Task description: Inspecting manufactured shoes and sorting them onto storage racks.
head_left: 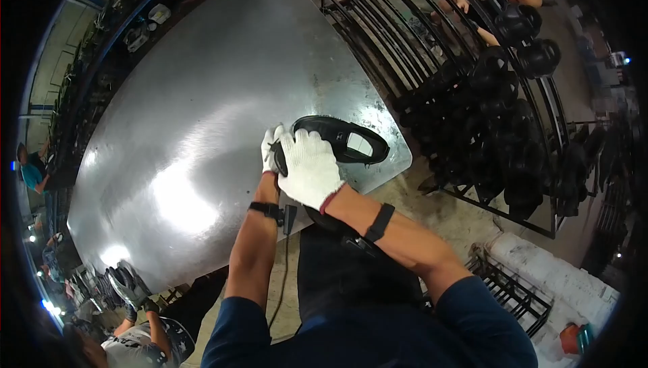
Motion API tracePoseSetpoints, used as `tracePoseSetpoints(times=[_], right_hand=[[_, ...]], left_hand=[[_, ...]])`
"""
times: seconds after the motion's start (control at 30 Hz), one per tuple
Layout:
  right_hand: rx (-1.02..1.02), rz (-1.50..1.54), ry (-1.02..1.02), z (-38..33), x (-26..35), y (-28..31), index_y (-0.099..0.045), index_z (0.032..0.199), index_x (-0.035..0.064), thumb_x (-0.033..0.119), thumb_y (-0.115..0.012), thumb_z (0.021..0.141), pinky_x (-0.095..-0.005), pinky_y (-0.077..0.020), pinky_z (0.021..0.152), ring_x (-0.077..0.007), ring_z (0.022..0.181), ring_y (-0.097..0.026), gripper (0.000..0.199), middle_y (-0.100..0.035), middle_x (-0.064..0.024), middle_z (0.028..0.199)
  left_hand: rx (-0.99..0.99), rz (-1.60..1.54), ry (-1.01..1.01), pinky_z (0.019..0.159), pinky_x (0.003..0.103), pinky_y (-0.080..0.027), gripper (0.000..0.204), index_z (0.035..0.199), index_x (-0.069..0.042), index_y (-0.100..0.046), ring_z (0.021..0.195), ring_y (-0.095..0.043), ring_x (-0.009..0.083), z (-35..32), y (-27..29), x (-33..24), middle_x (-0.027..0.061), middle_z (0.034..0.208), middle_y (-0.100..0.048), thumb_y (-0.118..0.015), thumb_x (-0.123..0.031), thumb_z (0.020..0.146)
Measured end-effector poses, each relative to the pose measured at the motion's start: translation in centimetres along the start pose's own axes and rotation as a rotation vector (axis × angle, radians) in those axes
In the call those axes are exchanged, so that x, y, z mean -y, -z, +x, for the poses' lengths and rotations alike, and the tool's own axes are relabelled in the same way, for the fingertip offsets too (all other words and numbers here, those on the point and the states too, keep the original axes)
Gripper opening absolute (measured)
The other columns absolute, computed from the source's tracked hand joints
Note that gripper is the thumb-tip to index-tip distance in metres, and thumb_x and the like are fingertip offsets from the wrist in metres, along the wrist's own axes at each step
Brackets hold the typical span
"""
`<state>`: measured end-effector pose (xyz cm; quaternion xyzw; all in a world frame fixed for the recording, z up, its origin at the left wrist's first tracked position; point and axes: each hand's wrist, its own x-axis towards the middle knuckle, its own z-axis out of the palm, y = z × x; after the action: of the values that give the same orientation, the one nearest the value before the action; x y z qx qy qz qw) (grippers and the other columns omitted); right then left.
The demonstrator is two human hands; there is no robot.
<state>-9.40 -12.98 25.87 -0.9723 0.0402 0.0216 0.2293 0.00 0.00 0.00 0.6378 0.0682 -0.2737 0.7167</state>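
Observation:
A black leather shoe point(344, 140) lies at the near right corner of a shiny metal table point(202, 118), its opening facing up. My right hand point(309, 165), in a white knit glove, covers and grips the shoe's heel end. My left hand point(270, 151), also gloved, holds the same end from the left side, mostly hidden behind the right hand. Both forearms carry black wrist straps, and a thin cable hangs from the left one.
A black metal rack point(486, 105) full of dark shoes stands right of the table. A second low rack point(513, 294) and a white wrapped roll point(547, 273) sit on the floor at lower right. Another person point(135, 341) in gloves works at lower left, and one more person point(30, 172) at far left.

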Motion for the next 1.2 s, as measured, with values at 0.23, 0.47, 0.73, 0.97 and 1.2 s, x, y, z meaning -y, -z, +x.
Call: tracePoseSetpoints(times=[0.23,0.47,0.73,0.97,1.2], right_hand=[[-0.265,0.311,0.389,-15.2,-1.5,2.1,-0.068,0.115,0.017,0.031,-0.091,0.06,-0.0489,-0.0491,0.092,-0.0318,0.103,-0.057,0.061,-0.055,-0.0102,0.11],[-0.533,0.364,0.411,-18.7,-10.3,8.3,-0.058,0.097,0.0138,0.028,-0.089,0.069,-0.049,-0.0512,0.088,-0.0311,0.099,-0.057,0.043,-0.049,-0.0124,0.112],[-0.522,0.861,-0.527,-20.8,-11.8,-3.7,-0.032,0.157,0.0055,0.009,-0.08,0.083,-0.0392,-0.0406,0.116,-0.0254,0.134,-0.05,0.088,-0.047,-0.0128,0.146],[-0.122,0.405,-0.295,-15.5,-13.3,-5.8,-0.047,0.15,-0.0008,0.018,-0.08,0.089,-0.0443,-0.0436,0.114,-0.0419,0.135,-0.052,0.072,-0.057,-0.0241,0.142],[0.066,0.643,-0.19,-7.9,-4.5,0.6,-0.037,0.155,-0.0041,0.032,-0.076,0.09,-0.0426,-0.0442,0.115,-0.0431,0.138,-0.053,0.083,-0.05,-0.0304,0.15]], left_hand=[[-0.292,0.122,-0.556,0.067,0.031,-0.057,0.04,0.146,-0.005,-0.04,0.071,-0.066,0.0166,-21.7,-7.0,-13.7,0.0067,0.077,-0.061,-0.042,-0.001,0.106],[-0.439,-0.11,-0.234,0.056,0.028,-0.052,0.046,0.155,-0.009,-0.034,0.055,-0.058,0.0152,-16.3,-8.7,-15.4,0.0085,0.081,-0.062,-0.044,-0.016,0.112],[-0.445,-0.475,0.093,0.044,0.032,-0.047,0.041,0.144,-0.006,-0.052,0.051,-0.058,0.0174,-7.2,-6.1,-10.0,0.0176,0.089,-0.069,-0.041,-0.025,0.111],[-0.213,0.277,-0.182,0.095,0.034,-0.054,0.035,0.12,0.003,-0.071,0.096,-0.071,0.0164,-9.9,-2.3,-5.6,0.0106,0.11,-0.074,-0.052,-0.023,0.106],[-0.348,-0.425,0.054,0.063,0.027,-0.052,0.022,0.12,-0.007,-0.06,0.068,-0.059,0.0114,-9.6,-6.6,-5.4,0.0025,0.086,-0.057,-0.056,-0.025,0.108]])
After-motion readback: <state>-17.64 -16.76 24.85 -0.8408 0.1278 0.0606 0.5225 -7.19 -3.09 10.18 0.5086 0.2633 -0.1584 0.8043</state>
